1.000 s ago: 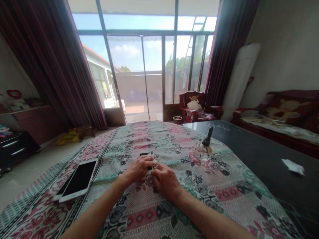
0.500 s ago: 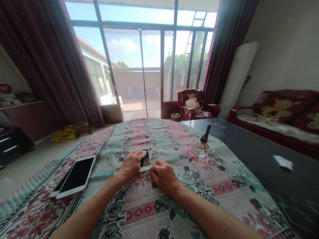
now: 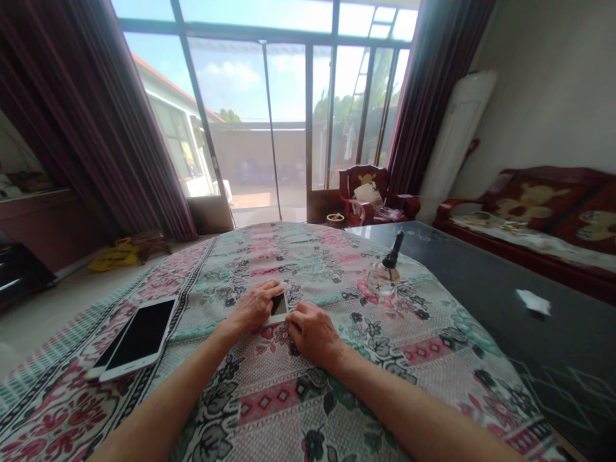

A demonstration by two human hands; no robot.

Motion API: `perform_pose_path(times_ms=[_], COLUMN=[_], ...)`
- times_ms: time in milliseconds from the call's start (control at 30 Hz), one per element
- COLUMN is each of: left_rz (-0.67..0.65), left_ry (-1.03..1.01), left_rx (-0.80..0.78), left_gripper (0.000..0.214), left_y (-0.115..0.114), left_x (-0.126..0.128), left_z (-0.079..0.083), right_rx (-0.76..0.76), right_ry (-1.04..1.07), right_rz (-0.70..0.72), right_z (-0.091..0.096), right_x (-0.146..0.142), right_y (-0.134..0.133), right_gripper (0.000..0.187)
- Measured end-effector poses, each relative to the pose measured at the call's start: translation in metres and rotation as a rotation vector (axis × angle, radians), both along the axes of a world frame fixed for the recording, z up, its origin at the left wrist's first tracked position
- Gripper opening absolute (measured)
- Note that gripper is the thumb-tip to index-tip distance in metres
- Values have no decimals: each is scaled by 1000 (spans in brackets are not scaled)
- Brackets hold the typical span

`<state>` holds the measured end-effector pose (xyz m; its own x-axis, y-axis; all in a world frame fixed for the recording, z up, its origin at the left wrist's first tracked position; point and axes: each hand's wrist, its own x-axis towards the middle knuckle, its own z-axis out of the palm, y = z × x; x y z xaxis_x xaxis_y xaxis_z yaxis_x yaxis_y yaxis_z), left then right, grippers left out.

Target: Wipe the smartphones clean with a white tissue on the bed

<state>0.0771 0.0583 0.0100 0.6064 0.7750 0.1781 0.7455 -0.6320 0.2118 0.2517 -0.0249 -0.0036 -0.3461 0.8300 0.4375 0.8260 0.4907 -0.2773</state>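
A small white-framed phone (image 3: 279, 310) with a dark screen lies flat on the flowered tablecloth in front of me. My left hand (image 3: 258, 304) reaches over its left side, fingers stretched together and pressing a small white wipe (image 3: 283, 286) near the far end of the screen. Thumb and curled fingers of my right hand (image 3: 312, 328) grip the phone's near right corner. To the left, a larger white phone (image 3: 139, 337) rests partly on top of another phone (image 3: 103, 359). A round clear glass bottle (image 3: 383, 280) with a black top stands right of my hands.
The patterned tablecloth (image 3: 269, 391) covers the table. A dark glossy tabletop (image 3: 486, 301) adjoins it on the right, with a crumpled white paper (image 3: 533, 301) on it. Beyond stand a red wooden armchair (image 3: 368, 199), a sofa (image 3: 539, 199) and glass doors.
My left hand has slid slightly toward the phone's far end with the wipe. The right hand keeps its place at the corner. The whole view has shifted a little.
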Motion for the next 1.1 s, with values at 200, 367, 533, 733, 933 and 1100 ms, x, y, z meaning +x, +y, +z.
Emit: perform_pose_path(times_ms=[200,367,533,733,933,1100], left_rz=[77,31,-10,183,246,92], left_ry=[10,26,-7,36,39,-34], left_rx=[33,34,4,21,33,32], left_gripper=[53,52,55,44,44,55], left_y=[15,17,15,17,11,19], left_x=[3,17,13,-10,-15,-15], left_z=[0,2,2,1,-2,-6], right_rx=[-6,-4,-17,-34,-32,-40], right_ry=[-19,-22,-9,-8,8,5], right_rz=[-2,-7,5,1,4,-2], right_z=[1,2,0,1,-1,1], right_x=[0,0,1,2,1,1], right_y=[0,-1,0,0,1,0], right_gripper=[15,14,14,14,15,16])
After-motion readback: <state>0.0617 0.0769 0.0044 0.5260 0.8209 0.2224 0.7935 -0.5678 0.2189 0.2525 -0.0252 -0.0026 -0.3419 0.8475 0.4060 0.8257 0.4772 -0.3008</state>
